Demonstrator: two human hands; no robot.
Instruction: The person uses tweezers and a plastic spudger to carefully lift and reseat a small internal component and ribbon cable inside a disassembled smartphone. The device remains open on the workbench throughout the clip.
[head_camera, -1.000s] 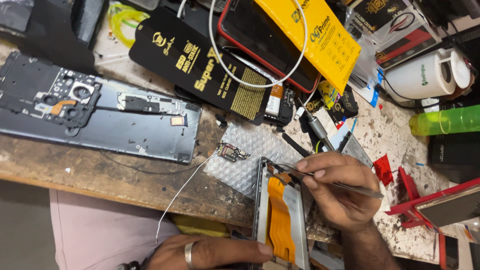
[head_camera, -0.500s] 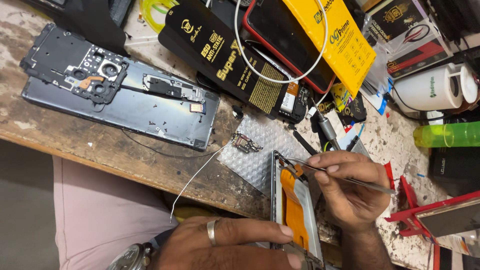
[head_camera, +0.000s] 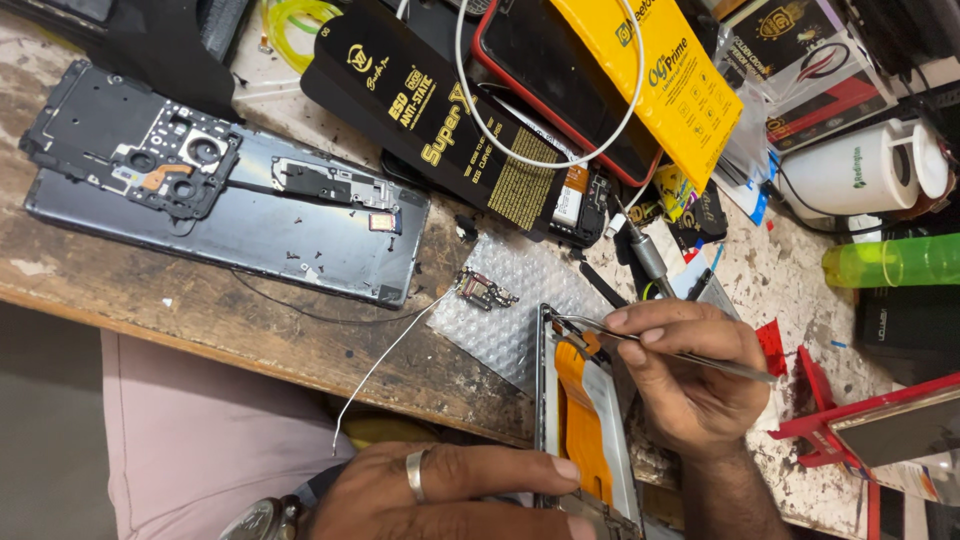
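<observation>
Tweezers (head_camera: 660, 345) are pinched in the right hand (head_camera: 690, 385); the phone frame (head_camera: 590, 430) is gripped by the left hand (head_camera: 450, 495); tips are best kept shallow near the orange flex cable (head_camera: 580, 420).

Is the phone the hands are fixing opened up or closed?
Opened up. The phone frame has no cover, so its orange ribbon cable shows. The right hand pokes tweezers into it; the left hand steadies it.
</observation>
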